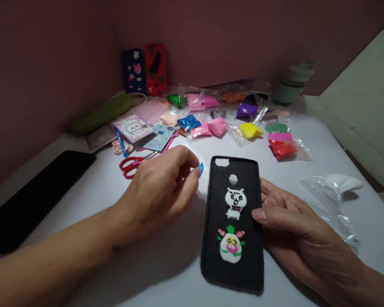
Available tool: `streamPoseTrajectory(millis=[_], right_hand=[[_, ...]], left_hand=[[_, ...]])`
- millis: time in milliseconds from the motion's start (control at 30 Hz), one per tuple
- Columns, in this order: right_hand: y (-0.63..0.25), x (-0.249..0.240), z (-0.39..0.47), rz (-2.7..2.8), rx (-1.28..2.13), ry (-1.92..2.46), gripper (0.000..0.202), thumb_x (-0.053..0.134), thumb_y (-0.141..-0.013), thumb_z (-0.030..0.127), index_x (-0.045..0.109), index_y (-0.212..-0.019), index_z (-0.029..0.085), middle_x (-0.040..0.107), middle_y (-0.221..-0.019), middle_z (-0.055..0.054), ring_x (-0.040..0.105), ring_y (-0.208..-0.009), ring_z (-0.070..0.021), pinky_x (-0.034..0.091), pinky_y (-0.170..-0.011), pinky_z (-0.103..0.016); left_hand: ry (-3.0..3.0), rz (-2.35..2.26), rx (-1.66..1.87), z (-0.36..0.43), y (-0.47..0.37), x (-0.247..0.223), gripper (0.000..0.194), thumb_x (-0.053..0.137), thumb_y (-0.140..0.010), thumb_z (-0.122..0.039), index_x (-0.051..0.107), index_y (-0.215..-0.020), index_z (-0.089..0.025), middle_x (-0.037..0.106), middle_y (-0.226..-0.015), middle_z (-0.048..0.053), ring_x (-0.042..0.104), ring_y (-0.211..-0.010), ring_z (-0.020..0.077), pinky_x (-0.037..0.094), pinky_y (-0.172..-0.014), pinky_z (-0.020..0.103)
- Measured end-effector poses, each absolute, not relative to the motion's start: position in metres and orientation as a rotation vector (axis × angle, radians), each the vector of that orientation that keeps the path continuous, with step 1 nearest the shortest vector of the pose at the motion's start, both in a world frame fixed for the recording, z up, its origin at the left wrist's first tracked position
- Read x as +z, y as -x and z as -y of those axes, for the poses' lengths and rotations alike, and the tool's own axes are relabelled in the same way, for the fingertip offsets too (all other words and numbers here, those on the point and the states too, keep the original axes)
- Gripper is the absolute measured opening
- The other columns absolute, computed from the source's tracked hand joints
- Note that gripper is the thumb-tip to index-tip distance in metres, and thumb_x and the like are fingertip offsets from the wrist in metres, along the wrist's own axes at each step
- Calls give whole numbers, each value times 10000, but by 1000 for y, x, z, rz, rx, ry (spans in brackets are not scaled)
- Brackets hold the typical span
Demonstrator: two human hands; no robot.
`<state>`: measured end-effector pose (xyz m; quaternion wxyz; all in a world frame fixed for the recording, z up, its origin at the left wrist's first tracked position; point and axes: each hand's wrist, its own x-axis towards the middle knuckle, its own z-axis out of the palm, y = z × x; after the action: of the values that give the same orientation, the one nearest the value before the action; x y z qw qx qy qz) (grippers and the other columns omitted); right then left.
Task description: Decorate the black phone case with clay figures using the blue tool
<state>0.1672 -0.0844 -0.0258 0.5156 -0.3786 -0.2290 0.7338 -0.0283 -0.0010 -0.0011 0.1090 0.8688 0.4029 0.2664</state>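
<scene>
A black phone case (211, 238) is held by its right edge in my right hand (302, 228), thumb on its face and fingers behind. On the case sits a white clay cat-like figure (236, 200) with a dark-lined face. Below that is a round white clay figure (231, 251) with red-striped horns and green bits. Left of the case, my left hand (169, 183) pinches a small blue pointed piece (201, 169); only its tip shows, so its kind is unclear. Red-handled scissors (128, 167) lie just beyond that hand.
Several bags of coloured clay, such as a yellow one (250, 130) and a red one (282, 149), lie across the back. A black flat slab (41, 196) rests at left. Two decorated cases (155, 70) lean on the wall. A cup (289, 85) stands at back right.
</scene>
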Motion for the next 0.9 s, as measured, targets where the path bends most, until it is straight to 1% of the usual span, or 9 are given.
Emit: streamPoseTrajectory(millis=[33, 167, 267, 367, 467, 567, 733, 800, 900], right_hand=[[-167, -26, 84, 543, 1758, 919, 485, 628, -731, 95, 603, -1199, 221, 681, -1092, -86, 636, -951, -257, 519, -797, -390], [-167, -25, 82, 547, 1749, 910, 459, 651, -706, 95, 632, -1145, 226, 691, -1068, -76, 642, -956, -261, 522, -795, -389], [-167, -25, 81, 562, 1746, 900, 388, 648, -712, 93, 651, -1084, 208, 694, -1062, -79, 649, -939, -253, 517, -799, -376], [-167, -26, 81, 549, 1759, 890, 414, 635, -721, 84, 639, -1116, 209, 692, -1084, -80, 651, -941, -244, 518, -803, -370], [-167, -26, 82, 555, 1758, 899, 417, 637, -709, 80, 642, -1107, 207, 691, -1099, -81, 653, -942, -242, 517, -805, -368], [-167, -26, 82, 594, 1756, 915, 385, 637, -705, 98, 652, -1076, 202, 700, -1085, -85, 653, -947, -247, 505, -830, -377], [-165, -24, 83, 622, 1748, 926, 422, 641, -705, 114, 642, -1117, 203, 705, -1085, -91, 657, -944, -253, 494, -845, -389], [-165, -23, 83, 615, 1742, 931, 449, 646, -699, 115, 635, -1139, 204, 704, -1090, -89, 657, -951, -257, 492, -847, -395], [-164, -22, 83, 605, 1743, 936, 487, 652, -683, 116, 624, -1161, 206, 704, -1093, -86, 652, -977, -265, 491, -845, -399]], left_hand=[[-2572, -1260, 696, -4, 29, -2, 22, 525, -815, -186, 529, -828, -169, 540, -625, -32, 470, -496, 91, 372, -496, 220], [-2589, -1429, 221, -8, 28, -10, 164, 502, -830, -299, 511, -955, -194, 624, -786, 16, 574, -612, 153, 397, -532, 252], [-2630, -1396, 71, -4, 26, -16, 170, 422, -870, -312, 504, -945, -185, 632, -902, 69, 617, -709, 203, 437, -597, 303], [-2640, -1377, -3, -2, 28, -18, 161, 388, -863, -228, 522, -936, -176, 641, -859, 75, 636, -748, 227, 445, -622, 316], [-2681, -1354, -129, -3, 31, -15, 203, 397, -828, -138, 550, -957, -169, 656, -833, 84, 653, -765, 247, 437, -601, 305], [-2782, -1372, -255, -1, 31, -10, 192, 419, -799, -86, 569, -895, -158, 649, -827, 101, 655, -696, 245, 425, -543, 293], [-2937, -1372, -503, 9, 21, -4, 226, 462, -701, 28, 579, -834, -113, 595, -725, 112, 633, -545, 251, 421, -441, 289], [-2963, -1354, -531, 12, 19, -3, 241, 459, -697, 41, 578, -855, -98, 595, -735, 124, 634, -536, 250, 429, -426, 286], [-2900, -1389, -531, 11, 18, -2, 261, 427, -713, 41, 564, -880, -105, 603, -759, 118, 642, -566, 234, 453, -460, 281]])
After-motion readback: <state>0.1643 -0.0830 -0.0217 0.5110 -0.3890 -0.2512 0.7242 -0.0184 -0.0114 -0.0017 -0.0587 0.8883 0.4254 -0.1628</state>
